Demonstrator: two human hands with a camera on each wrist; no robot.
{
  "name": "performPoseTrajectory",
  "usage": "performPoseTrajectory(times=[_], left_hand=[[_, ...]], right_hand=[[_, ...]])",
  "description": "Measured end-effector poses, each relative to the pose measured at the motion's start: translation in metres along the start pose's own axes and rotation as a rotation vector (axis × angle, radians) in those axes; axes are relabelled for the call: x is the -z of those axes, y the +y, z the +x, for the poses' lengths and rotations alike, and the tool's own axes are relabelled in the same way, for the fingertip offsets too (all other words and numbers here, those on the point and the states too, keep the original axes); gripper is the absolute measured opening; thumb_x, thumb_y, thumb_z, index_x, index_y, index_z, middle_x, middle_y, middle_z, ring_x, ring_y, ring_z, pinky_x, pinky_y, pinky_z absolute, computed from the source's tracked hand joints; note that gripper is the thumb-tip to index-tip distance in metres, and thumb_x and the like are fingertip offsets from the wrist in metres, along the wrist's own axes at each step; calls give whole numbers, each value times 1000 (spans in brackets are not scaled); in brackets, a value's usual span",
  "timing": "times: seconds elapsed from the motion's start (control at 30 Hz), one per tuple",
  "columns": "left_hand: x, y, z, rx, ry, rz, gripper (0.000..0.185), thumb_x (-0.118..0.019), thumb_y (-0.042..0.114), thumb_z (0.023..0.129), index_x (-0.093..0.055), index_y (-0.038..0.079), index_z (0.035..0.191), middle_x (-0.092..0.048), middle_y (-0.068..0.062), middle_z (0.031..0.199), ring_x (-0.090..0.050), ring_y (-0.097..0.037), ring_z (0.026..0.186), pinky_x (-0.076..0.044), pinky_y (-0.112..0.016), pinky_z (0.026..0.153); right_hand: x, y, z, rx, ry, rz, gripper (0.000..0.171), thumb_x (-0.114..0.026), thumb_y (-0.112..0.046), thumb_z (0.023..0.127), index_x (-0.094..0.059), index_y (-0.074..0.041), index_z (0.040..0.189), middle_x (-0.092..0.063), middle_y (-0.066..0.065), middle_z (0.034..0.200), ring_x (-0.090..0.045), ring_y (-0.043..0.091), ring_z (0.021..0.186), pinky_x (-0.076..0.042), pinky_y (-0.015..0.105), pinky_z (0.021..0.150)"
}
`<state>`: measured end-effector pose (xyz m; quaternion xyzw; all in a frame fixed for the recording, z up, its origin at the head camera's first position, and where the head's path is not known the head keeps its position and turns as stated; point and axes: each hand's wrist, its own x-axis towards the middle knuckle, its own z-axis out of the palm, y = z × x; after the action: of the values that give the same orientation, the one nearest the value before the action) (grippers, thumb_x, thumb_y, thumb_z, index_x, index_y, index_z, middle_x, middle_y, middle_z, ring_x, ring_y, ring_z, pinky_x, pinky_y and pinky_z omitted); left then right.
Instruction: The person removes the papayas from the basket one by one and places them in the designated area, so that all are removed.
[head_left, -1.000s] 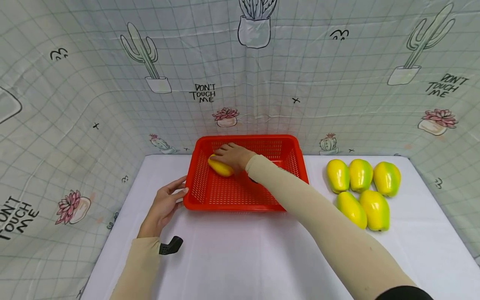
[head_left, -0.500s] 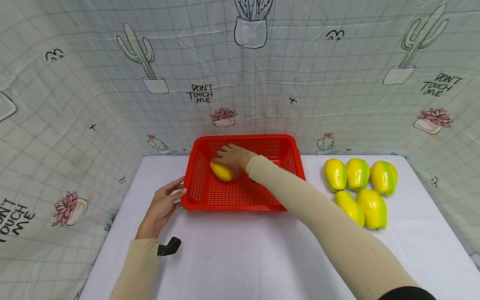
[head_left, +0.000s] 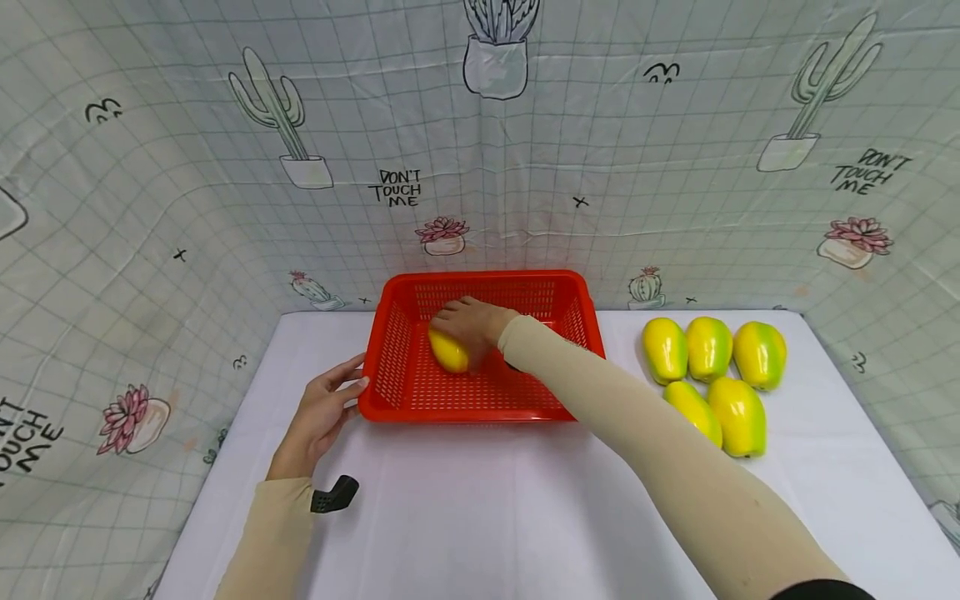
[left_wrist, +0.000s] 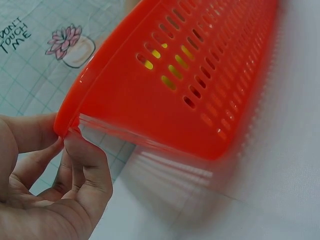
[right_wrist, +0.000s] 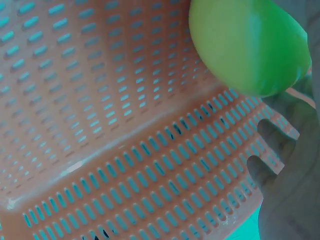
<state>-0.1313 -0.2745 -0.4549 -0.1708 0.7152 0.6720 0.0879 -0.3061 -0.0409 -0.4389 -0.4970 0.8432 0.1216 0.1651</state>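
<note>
1. Beige-sleeved, the left hand [head_left: 321,415] rests on the white table [head_left: 480,517] near its left edge, fingertips [left_wrist: 75,142] pinching the near-left corner of the basket [head_left: 405,392].
2. Red slotted plastic, the basket sits at the table's back edge.
3. Inside it, the right hand [head_left: 471,323] curls over a smooth yellow mango [head_left: 448,352].
4. Five yellow-green mangoes [head_left: 711,375] cluster near the right edge.

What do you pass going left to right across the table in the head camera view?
Left hand → red basket → yellow fruit held by the right hand → five yellow-green fruits on the white table.
</note>
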Motion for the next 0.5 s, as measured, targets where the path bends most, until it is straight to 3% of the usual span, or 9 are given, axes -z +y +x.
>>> performPoseTrajectory(times=[0.5], left_hand=[[1,1,-1,-16,-19,-21,57,-56,5,108,-40,6,163,-47,-9,134,-61,-7,98,-58,-19,78]], right_hand=[[0,-6,-21,33,42,-32,98,-88,-51,83,-38,-19,160,-40,10,161,-33,33,152,-26,49,128]])
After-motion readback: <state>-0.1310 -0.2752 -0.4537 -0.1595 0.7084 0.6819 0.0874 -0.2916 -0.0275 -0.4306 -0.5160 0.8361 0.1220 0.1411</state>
